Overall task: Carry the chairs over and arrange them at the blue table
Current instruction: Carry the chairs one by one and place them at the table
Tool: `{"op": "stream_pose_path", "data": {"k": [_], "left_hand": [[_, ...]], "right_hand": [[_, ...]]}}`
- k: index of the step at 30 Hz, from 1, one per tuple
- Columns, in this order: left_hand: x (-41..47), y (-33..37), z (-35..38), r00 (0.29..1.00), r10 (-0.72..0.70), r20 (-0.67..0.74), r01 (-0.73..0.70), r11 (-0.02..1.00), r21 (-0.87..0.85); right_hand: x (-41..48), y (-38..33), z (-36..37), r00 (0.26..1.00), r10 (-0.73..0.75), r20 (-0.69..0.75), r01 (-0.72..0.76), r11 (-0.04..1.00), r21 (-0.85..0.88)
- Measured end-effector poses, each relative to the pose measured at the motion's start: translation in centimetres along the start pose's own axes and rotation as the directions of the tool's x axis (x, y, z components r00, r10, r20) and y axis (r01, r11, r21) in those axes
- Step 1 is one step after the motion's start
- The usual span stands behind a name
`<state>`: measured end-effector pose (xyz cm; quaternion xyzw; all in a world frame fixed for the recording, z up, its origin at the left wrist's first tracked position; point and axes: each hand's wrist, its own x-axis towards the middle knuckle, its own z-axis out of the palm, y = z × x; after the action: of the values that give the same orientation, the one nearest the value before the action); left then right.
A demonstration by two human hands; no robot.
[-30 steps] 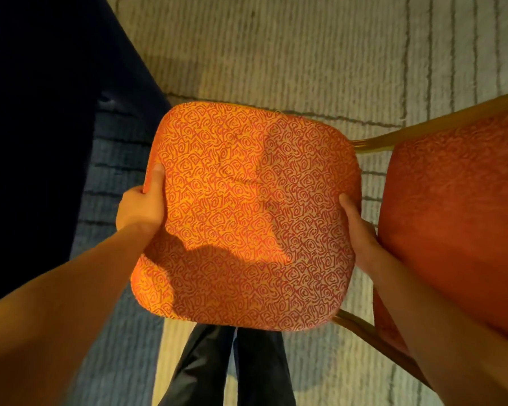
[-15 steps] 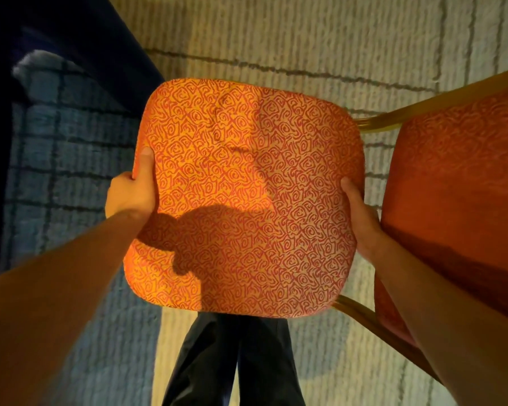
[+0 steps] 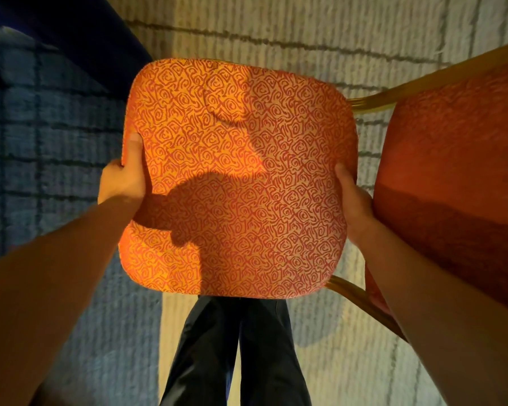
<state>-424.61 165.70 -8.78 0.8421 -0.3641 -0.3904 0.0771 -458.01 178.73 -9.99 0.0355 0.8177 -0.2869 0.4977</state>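
Left hand and right hand clamp the chair seat's sides, fingers curled under; the blue tabletop lies forward-left.

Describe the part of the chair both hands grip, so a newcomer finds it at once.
Over the pale striped carpet, in the middle of the view, is the chair's seat, the left hand and right hand gripping its side edges. Unlike the darker red chair back to its right, it shows a bold orange swirl pattern.
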Motion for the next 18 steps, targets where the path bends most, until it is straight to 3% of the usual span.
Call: {"op": "stream_pose_path", "data": {"k": [5,11,18], "left_hand": [[-0.6,0.8,-0.1,0.998,-0.055,-0.02,0.055,0.998,0.012],[-4.8,2.8,-1.4,0.996,-0.077,0.044,0.074,0.995,0.064],[-13.7,6.0,-6.3,0.949,-0.032,0.313,0.061,0.995,-0.084]], "right_hand": [[-2.1,0.0,0.8,0.996,-0.033,-0.084,0.028,0.998,-0.058],[-6.9,-0.4,0.7,0.995,-0.062,-0.083,0.051,0.991,-0.121],[-16.2,-2.1,-0.5,0.993,-0.113,-0.015,0.113,0.994,-0.001]]}}
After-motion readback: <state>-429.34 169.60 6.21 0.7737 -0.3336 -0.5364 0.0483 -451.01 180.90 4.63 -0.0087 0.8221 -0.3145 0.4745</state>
